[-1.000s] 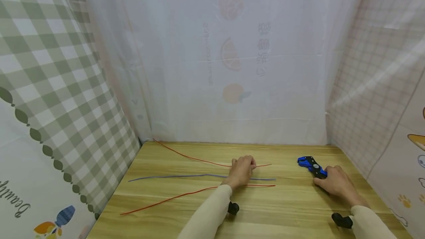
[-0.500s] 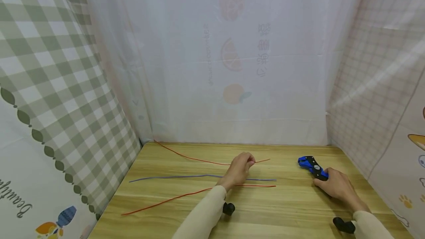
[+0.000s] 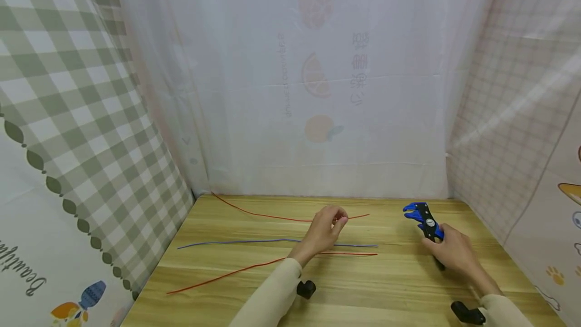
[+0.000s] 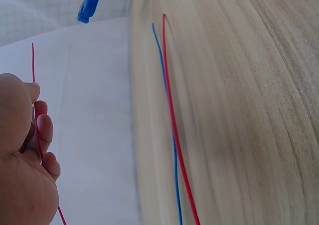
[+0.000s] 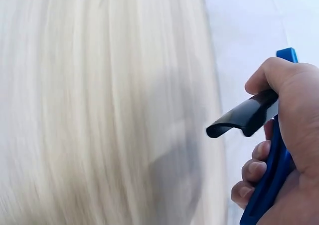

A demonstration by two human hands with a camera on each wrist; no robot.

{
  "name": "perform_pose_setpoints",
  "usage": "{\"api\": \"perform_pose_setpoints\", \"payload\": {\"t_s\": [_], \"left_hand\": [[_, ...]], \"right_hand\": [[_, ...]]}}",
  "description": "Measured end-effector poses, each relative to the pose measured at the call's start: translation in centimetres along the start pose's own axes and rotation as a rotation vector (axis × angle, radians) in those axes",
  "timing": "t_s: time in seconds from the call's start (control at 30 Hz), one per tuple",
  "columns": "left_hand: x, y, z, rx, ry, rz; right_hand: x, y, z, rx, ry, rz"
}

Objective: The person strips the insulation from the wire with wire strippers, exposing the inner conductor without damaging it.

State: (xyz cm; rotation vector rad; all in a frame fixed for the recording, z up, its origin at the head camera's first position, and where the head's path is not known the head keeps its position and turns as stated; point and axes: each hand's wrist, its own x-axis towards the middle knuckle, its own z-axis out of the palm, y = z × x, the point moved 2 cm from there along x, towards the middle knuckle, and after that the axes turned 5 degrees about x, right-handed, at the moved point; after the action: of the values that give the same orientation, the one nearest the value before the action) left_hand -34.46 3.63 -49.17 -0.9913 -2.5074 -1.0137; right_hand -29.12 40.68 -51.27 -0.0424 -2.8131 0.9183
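Observation:
In the head view my left hand pinches the farthest red wire near its right end. The left wrist view shows that wire running between thumb and fingers, its tip sticking out beyond them. My right hand grips a blue and black wire stripper at the right of the table, its jaws apart and pointing up and left. Seen from the right wrist, the fingers wrap the blue handle, while the black handle juts out beside the thumb.
On the wooden table a blue wire and a nearer red wire lie stretched out left to right, passing under the left forearm. A white curtain hangs at the back, with patterned cloths on both sides.
My left hand has lifted the far red wire's right end slightly and shifted a little left. The right hand has tightened its hold on the wire stripper, raising and turning it off the table.

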Motion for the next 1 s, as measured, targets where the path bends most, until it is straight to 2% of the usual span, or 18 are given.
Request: {"api": "perform_pose_setpoints", "payload": {"t_s": [0.13, 0.37, 0.6, 0.73, 0.9, 1.0], "left_hand": [[-0.3, 0.5, -0.8, -0.014, 0.036, 0.030], [-1.0, 1.4, -1.9, -0.041, 0.072, 0.058], [-1.6, 2.4, -3.1, -0.047, 0.144, 0.109], [-2.1, 2.9, -3.9, -0.044, 0.156, 0.092], [-2.5, 3.6, -5.0, -0.034, 0.151, 0.041], [-2.8, 3.8, -5.6, -0.038, 0.165, 0.036]], "right_hand": [[-0.4, -1.5, 0.4, 0.055, 0.001, -0.006], [-0.8, -4.2, 0.9, 0.164, -0.049, 0.002], [-1.4, -6.9, 1.4, 0.251, -0.049, -0.010], [-1.5, -8.1, 1.7, 0.327, -0.066, -0.007], [-1.9, -9.6, 2.0, 0.479, -0.124, 0.017], [-2.1, -10.4, 2.3, 0.559, -0.152, 0.023]]}}
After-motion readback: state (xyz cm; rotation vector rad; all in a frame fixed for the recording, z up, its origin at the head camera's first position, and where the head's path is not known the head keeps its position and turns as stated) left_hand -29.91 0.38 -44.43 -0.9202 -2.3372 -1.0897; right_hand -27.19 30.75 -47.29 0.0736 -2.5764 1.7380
